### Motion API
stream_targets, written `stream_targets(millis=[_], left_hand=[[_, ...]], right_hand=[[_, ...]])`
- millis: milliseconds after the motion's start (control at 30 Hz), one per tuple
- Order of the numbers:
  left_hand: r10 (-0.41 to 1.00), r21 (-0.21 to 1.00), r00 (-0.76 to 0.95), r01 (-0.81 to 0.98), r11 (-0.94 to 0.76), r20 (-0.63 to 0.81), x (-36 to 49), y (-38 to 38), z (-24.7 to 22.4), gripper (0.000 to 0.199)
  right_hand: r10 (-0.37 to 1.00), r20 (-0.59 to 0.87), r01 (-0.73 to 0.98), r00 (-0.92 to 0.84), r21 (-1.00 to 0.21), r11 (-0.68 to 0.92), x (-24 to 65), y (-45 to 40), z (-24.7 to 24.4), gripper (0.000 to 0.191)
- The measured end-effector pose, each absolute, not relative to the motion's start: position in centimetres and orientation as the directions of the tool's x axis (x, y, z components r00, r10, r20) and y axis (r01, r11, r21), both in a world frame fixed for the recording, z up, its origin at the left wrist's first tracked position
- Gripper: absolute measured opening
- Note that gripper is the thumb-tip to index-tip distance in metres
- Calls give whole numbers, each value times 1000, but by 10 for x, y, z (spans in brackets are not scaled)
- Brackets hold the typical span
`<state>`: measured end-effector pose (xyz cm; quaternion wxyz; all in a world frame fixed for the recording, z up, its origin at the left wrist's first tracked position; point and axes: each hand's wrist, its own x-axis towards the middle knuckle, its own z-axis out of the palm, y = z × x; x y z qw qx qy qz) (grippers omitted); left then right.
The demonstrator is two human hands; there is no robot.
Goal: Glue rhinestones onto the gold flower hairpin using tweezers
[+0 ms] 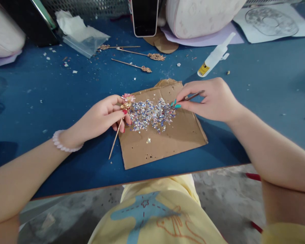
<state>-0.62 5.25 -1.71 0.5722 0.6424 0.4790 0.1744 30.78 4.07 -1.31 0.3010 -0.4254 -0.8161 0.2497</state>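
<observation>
Between the thumb and fingers of my left hand (104, 113) is a gold hairpin (115, 139), its ornate head by my fingertips and its thin stick slanting down toward me. Pink petals show at the top of that head. My right hand (209, 98) pinches dark metal tweezers (193, 96), their tips over a pile of small shiny blue, silver and pink beads (152, 113). Those beads lie spread on a piece of brown cardboard (167, 144). Whether the tweezers grip a bead is too small to tell.
Several gold hairpins (134, 65) lie behind the cardboard. A white glue bottle (215, 59) stands at the back right. Along the back are a phone (144, 17), a plastic bag (83, 42), a pale bag (200, 17) and a printed sheet (277, 22).
</observation>
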Motion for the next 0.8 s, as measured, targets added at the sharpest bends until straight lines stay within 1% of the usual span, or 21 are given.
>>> stream_targets(millis=[200,333,367,467,800], left_hand=[[824,904,471,412,110,-315,-5,52,-18,9],[824,904,474,414,104,-312,-6,52,-19,11],[824,905,474,412,103,-310,-6,52,-19,12],[827,907,471,408,105,-308,-6,53,-20,12],[828,902,468,420,98,-308,-6,53,-20,11]], right_hand=[[860,271,542,-432,-684,488,308,42,-15,9],[852,261,532,-453,-688,494,308,42,-15,7],[850,283,524,-443,-688,502,309,43,-15,7],[850,290,517,-439,-692,503,309,43,-16,6],[886,238,555,-397,-707,438,308,42,-16,10]])
